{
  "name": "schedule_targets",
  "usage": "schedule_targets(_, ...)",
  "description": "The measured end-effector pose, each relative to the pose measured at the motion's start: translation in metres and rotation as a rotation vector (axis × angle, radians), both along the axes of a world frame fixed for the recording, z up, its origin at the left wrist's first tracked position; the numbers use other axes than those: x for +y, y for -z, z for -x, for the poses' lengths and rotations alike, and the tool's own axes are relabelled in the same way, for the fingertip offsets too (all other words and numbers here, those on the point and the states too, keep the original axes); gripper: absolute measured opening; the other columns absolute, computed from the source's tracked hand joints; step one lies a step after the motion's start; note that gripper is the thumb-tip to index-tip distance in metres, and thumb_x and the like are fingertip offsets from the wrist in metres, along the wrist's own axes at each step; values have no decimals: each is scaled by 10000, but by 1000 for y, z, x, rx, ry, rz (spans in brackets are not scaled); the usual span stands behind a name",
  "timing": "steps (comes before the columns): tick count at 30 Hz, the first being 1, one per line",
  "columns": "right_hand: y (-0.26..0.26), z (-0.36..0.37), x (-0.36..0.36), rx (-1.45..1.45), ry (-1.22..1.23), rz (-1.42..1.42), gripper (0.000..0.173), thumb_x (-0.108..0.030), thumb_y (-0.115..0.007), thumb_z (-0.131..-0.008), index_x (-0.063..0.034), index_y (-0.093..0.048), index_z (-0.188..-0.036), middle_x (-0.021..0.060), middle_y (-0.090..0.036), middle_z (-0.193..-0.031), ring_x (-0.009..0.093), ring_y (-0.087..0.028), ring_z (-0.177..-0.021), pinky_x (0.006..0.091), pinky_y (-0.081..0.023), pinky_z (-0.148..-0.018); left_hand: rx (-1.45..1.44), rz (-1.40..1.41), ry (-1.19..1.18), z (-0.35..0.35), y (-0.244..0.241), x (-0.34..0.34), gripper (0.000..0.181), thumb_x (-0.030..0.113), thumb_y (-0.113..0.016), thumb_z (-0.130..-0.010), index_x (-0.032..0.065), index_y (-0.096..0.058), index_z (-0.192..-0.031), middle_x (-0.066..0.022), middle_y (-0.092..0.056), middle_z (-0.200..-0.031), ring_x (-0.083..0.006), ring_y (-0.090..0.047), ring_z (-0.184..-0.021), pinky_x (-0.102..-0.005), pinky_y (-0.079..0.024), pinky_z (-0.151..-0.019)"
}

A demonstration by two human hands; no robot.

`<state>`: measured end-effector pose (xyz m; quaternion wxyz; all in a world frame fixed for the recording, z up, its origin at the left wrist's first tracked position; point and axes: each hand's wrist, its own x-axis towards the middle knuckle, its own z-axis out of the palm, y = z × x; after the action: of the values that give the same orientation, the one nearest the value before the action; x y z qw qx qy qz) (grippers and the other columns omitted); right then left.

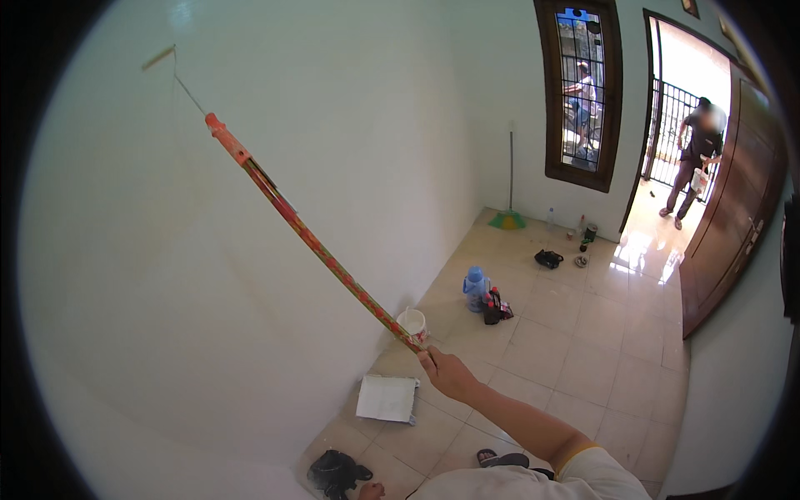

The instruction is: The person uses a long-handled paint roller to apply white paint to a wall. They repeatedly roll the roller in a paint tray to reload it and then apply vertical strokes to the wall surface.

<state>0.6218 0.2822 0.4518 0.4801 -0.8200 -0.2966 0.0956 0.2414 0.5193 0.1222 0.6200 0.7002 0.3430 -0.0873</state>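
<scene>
My right hand [449,373] grips the lower end of a long pole [315,247] with a red and green pattern. At its far end is a paint roller's orange handle [226,139], and a thin metal frame carries the narrow roller [158,57] high against the pale wall [187,262]. Whether the roller presses on the wall is hard to tell. My left hand [372,491] shows only partly at the bottom edge, low beside a black plastic bag [336,472]; its fingers are not clear. A white-coated paint tray [386,398] lies on the floor below the pole.
A white bucket [412,324] stands by the wall behind the pole. Farther off are a blue jug [475,290], dark bottles [494,307], a black bag [549,259] and a green broom [507,219]. A person [697,144] holding a container stands at the open door [728,212].
</scene>
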Motion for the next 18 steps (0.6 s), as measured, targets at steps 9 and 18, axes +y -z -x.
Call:
schedule_targets(9, 64, 4, -33, 76, 52, 168, 392, -395, -398, -1007, -20, -496, -1065, 291, -617, -775, 505, -596, -781, 573, -454, -697, 422, -88, -80, 29, 17, -1, 377, 388, -553, -858, 21, -638, -861, -74, -627, -795, -197, -569, -714, -356, -463, -656)
schedule_targets(18, 203, 63, -145, 97, 4, 271, 396, -391, -403, -1003, -4, -484, -971, 298, -584, -697, 525, -577, -703, 582, -440, -602, 691, -124, -23, 33, 46, 8, 420, 407, -534, -900, 18, -662, -994, -80, -687, -883, -210, -628, -768, -340, -492, -724)
